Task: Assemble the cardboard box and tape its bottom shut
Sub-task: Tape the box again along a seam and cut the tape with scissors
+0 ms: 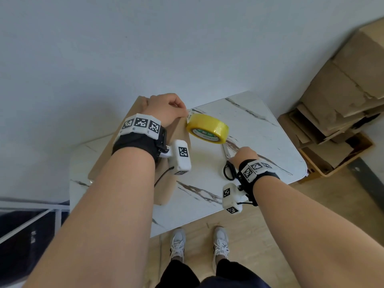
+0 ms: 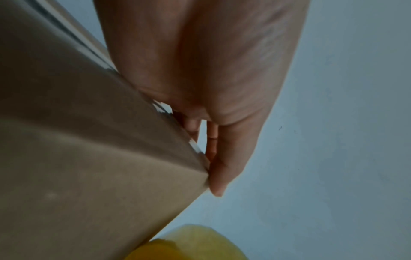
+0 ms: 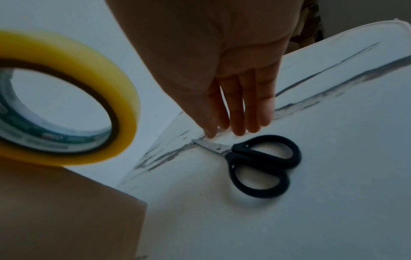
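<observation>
The brown cardboard box point(image 1: 166, 190) point(image 2: 77, 158) point(image 3: 66, 211) stands on the left part of the white marble table point(image 1: 249, 125). My left hand point(image 1: 178, 107) point(image 2: 211, 158) grips its far top corner, fingers curled over the edge where shiny tape lies. A short strip of tape runs from that corner to the yellow tape roll point(image 1: 207, 128) point(image 2: 189, 244) point(image 3: 62, 105), which hangs beside the box. Black-handled scissors point(image 1: 228, 169) point(image 3: 260, 163) lie shut on the table. My right hand point(image 1: 243, 155) point(image 3: 233, 126) hovers over their blades with straight fingers, holding nothing.
A stack of flattened cardboard point(image 1: 342, 90) leans against the wall at the right, above an open crate point(image 1: 332, 159) on the floor. A white metal frame point(image 1: 31, 215) stands to the left of the table. The wall is close behind the table.
</observation>
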Tool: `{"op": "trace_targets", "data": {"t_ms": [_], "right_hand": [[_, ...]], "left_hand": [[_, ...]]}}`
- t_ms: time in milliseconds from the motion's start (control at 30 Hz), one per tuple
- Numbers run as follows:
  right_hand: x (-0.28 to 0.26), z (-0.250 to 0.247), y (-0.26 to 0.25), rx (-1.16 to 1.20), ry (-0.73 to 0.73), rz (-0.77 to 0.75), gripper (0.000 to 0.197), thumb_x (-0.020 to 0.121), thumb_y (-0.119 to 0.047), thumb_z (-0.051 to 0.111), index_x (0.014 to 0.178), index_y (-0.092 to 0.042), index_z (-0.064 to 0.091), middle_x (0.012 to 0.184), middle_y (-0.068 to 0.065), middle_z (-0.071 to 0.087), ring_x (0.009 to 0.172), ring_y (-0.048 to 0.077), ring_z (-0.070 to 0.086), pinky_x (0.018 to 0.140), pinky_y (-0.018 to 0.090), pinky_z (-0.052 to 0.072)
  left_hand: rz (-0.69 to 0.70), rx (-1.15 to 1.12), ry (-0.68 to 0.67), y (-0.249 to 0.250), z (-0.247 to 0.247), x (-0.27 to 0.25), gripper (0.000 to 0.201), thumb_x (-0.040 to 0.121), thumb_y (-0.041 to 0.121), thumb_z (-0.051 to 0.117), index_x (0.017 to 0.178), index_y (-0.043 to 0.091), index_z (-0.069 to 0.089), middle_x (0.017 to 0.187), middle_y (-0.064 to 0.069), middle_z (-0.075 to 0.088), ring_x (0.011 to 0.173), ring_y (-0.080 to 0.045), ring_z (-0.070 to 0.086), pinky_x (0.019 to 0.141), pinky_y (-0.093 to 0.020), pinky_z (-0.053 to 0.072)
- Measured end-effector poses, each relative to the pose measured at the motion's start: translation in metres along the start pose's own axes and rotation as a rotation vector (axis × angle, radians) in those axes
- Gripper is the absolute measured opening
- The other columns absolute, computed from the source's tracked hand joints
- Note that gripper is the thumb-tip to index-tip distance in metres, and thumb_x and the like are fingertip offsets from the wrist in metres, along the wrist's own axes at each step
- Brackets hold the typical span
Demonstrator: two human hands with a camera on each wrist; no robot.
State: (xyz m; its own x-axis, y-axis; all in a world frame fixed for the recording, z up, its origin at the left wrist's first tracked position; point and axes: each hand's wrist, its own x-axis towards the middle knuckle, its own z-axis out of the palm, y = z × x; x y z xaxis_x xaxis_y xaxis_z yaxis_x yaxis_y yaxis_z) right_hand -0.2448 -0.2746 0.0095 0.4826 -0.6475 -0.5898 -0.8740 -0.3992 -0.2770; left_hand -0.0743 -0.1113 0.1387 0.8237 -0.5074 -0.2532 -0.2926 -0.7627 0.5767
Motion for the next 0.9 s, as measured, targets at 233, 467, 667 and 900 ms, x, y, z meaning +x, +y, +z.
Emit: {"op": "trace_targets", "data": {"t_ms": [233,467,667,900], "right_hand": [[-0.004,0.018,0.007,-0.165,0.019,-0.022,0.026,0.087,-0.023,0.057,0.067,-0.01,0.048,0.064,0.004,0.055,0.054,0.018,0.05,0.054,0.028,0.044],[-0.005,0.021,0.009,-0.206,0.016,-0.042,0.024,0.09,-0.021,0.053,0.068,-0.012,0.048,0.065,0.003,0.053,0.054,0.018,0.048,0.055,0.029,0.042],[-0.012,0.007,0.001,-0.035,-0.058,0.005,0.031,0.09,-0.028,0.052,0.066,-0.009,0.05,0.061,0.005,0.055,0.051,0.019,0.051,0.047,0.024,0.039],[-0.02,-0.03,-0.013,0.248,0.014,-0.023,0.038,0.093,-0.03,0.052,0.062,-0.008,0.047,0.058,0.005,0.051,0.049,0.018,0.047,0.044,0.023,0.033]], "left_hand": [[0.009,-0.049,-0.023,-0.006,0.0,-0.002,0.024,0.061,0.057,0.067,0.072,0.037,0.066,0.097,0.016,0.068,0.114,-0.014,0.055,0.107,-0.04,0.037],[0.003,-0.055,-0.035,-0.004,-0.001,-0.003,0.016,0.072,0.052,0.069,0.077,0.037,0.065,0.103,0.014,0.066,0.117,-0.015,0.051,0.106,-0.039,0.038],[0.0,-0.054,-0.058,-0.002,-0.004,-0.009,0.009,0.075,0.048,0.066,0.083,0.043,0.064,0.107,0.015,0.064,0.119,-0.015,0.049,0.104,-0.03,0.036],[0.067,0.037,-0.156,0.013,-0.019,-0.026,0.021,0.094,0.025,0.056,0.109,0.035,0.067,0.106,0.016,0.059,0.101,-0.003,0.05,0.075,-0.01,0.033]]}}
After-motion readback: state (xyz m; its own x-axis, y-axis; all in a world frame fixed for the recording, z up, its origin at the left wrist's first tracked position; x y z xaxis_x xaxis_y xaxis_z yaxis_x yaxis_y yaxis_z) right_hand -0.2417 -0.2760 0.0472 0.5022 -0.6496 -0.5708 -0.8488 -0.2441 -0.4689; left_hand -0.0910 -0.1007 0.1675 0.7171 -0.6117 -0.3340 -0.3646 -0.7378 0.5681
